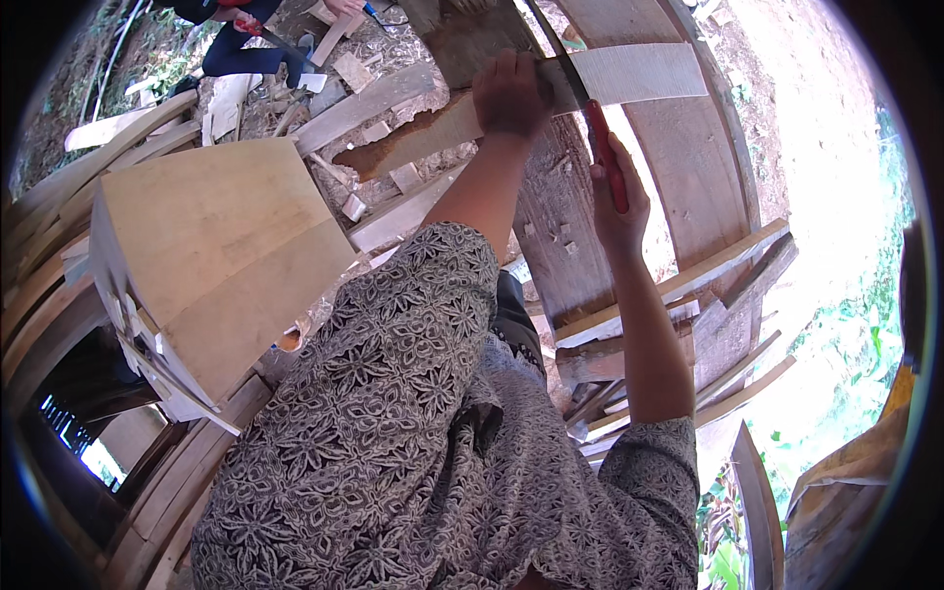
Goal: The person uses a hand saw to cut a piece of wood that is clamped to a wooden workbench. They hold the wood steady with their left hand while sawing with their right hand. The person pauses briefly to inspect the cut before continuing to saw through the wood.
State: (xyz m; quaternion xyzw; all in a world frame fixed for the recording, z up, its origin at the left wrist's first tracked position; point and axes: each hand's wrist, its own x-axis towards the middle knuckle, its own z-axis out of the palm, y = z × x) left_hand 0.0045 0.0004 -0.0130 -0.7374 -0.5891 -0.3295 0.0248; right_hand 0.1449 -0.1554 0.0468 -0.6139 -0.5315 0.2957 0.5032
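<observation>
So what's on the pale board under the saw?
Your left hand rests on the pale board; the red-handled saw crosses it. The wood beneath your hand is hidden.

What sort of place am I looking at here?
Probably an outdoor or open-sided woodworking spot. What suggests it: a red-handled saw in the right hand at a pale board, scattered wood offcuts, and green plants in bright daylight at the right.
</observation>
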